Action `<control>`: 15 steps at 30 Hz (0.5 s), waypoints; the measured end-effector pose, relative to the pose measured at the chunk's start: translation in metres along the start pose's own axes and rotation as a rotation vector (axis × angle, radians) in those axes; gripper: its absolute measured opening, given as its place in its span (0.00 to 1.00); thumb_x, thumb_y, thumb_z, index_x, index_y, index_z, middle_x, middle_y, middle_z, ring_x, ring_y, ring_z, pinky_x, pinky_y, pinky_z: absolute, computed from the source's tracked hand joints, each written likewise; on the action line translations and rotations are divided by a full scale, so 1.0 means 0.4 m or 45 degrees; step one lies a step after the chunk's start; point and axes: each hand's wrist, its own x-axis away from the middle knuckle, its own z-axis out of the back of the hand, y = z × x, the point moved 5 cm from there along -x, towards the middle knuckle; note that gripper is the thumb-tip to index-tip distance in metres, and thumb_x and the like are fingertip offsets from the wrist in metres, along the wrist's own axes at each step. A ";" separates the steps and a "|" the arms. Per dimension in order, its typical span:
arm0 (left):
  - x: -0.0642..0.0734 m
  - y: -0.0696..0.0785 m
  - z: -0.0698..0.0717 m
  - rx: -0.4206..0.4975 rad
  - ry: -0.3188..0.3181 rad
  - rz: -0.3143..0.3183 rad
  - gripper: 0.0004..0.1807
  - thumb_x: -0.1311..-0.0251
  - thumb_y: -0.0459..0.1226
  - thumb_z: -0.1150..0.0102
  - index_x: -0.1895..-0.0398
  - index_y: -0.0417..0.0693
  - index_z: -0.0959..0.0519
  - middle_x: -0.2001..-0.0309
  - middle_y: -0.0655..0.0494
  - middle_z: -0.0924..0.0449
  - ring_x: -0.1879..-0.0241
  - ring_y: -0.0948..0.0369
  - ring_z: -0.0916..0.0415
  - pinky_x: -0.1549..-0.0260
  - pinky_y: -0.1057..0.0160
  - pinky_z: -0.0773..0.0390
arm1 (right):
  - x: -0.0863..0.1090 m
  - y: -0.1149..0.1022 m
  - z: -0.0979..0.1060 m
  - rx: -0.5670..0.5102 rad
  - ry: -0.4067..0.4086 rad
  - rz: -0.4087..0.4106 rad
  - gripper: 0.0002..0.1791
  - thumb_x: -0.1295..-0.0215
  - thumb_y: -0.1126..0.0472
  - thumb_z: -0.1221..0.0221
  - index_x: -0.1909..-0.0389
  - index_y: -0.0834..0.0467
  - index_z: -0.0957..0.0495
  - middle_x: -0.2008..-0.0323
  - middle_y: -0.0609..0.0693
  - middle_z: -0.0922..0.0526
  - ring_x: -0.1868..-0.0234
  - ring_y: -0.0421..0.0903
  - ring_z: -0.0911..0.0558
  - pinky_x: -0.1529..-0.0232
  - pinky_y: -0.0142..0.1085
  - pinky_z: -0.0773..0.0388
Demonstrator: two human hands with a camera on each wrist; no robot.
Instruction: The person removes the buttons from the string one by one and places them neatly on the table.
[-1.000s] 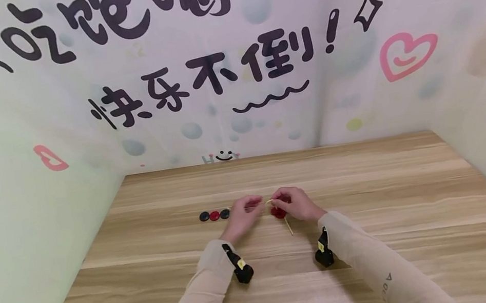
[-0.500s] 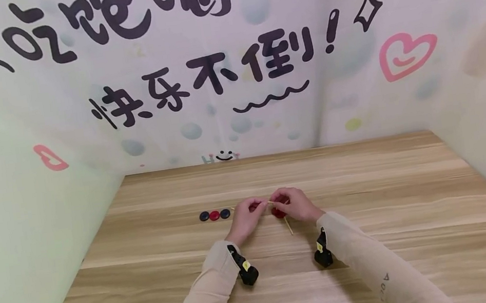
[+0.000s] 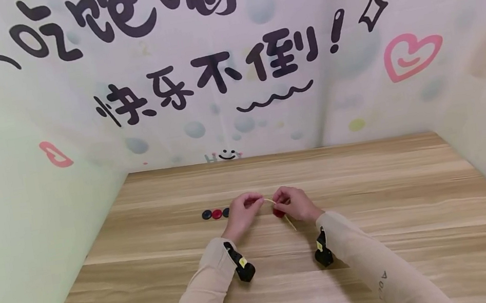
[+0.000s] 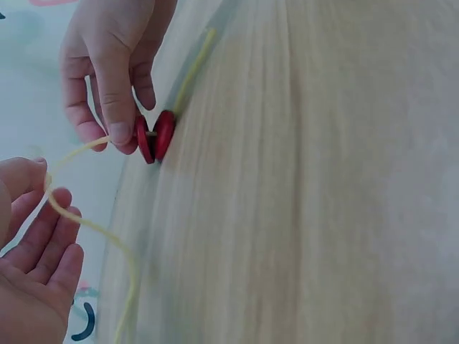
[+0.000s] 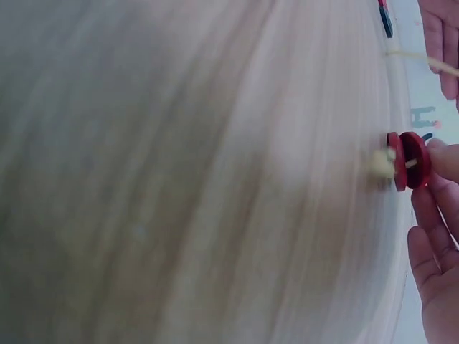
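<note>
Centre frame, the left hand (image 3: pixel 243 214) pinches a thin yellow cord (image 3: pixel 269 200) running right to the right hand (image 3: pixel 297 205), which pinches it beside two round red discs (image 4: pixel 165 134).

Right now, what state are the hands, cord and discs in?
Yellow cord, curved
Two red discs, on edge, threaded on the cord
Left hand, pinching the cord
Right hand, pinching the cord beside these discs
Row of dark and red discs, flat on the table, partly hidden

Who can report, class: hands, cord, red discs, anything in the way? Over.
Left hand pinches yellow cord. Right hand pinches same cord beside two red discs. Discs threaded on. No obstruction seen.
</note>
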 end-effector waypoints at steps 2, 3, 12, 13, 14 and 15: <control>-0.003 0.005 -0.001 0.027 -0.007 0.004 0.10 0.44 0.34 0.44 0.61 0.38 0.22 0.62 0.49 0.22 0.60 0.58 0.26 0.58 0.63 0.27 | 0.002 -0.003 0.003 -0.013 0.006 0.017 0.03 0.46 0.69 0.41 0.70 0.64 0.25 0.74 0.51 0.20 0.73 0.43 0.22 0.71 0.33 0.25; -0.004 0.007 -0.003 0.038 -0.012 0.002 0.10 0.44 0.33 0.45 0.60 0.37 0.23 0.61 0.48 0.22 0.60 0.57 0.26 0.58 0.63 0.27 | 0.002 -0.004 0.004 -0.018 0.004 0.026 0.03 0.46 0.69 0.41 0.70 0.64 0.25 0.74 0.52 0.20 0.73 0.43 0.22 0.71 0.33 0.25; -0.005 -0.003 -0.036 -0.043 -0.071 -0.053 0.10 0.46 0.35 0.42 0.62 0.38 0.21 0.63 0.48 0.20 0.63 0.58 0.24 0.62 0.65 0.26 | 0.000 -0.008 0.005 -0.057 -0.022 0.063 0.03 0.44 0.68 0.43 0.69 0.62 0.22 0.73 0.53 0.19 0.72 0.44 0.21 0.71 0.31 0.25; -0.004 -0.006 -0.038 -0.059 -0.077 -0.061 0.10 0.47 0.35 0.41 0.63 0.38 0.20 0.64 0.49 0.20 0.64 0.59 0.24 0.63 0.66 0.26 | 0.001 -0.008 0.006 -0.051 -0.014 0.058 0.03 0.44 0.68 0.43 0.70 0.62 0.22 0.73 0.52 0.19 0.72 0.43 0.21 0.71 0.31 0.25; -0.002 -0.008 -0.040 -0.070 -0.083 -0.077 0.09 0.47 0.35 0.41 0.64 0.38 0.20 0.65 0.49 0.19 0.65 0.60 0.24 0.64 0.67 0.26 | 0.001 -0.008 0.007 -0.039 -0.007 0.051 0.02 0.44 0.68 0.42 0.70 0.61 0.21 0.74 0.51 0.19 0.73 0.42 0.22 0.71 0.31 0.25; 0.000 -0.008 -0.041 -0.085 -0.087 -0.094 0.09 0.46 0.35 0.41 0.65 0.39 0.19 0.65 0.49 0.19 0.65 0.60 0.24 0.65 0.67 0.27 | 0.003 -0.008 0.008 -0.024 -0.001 0.042 0.02 0.44 0.67 0.42 0.70 0.61 0.21 0.74 0.50 0.19 0.73 0.40 0.23 0.71 0.31 0.26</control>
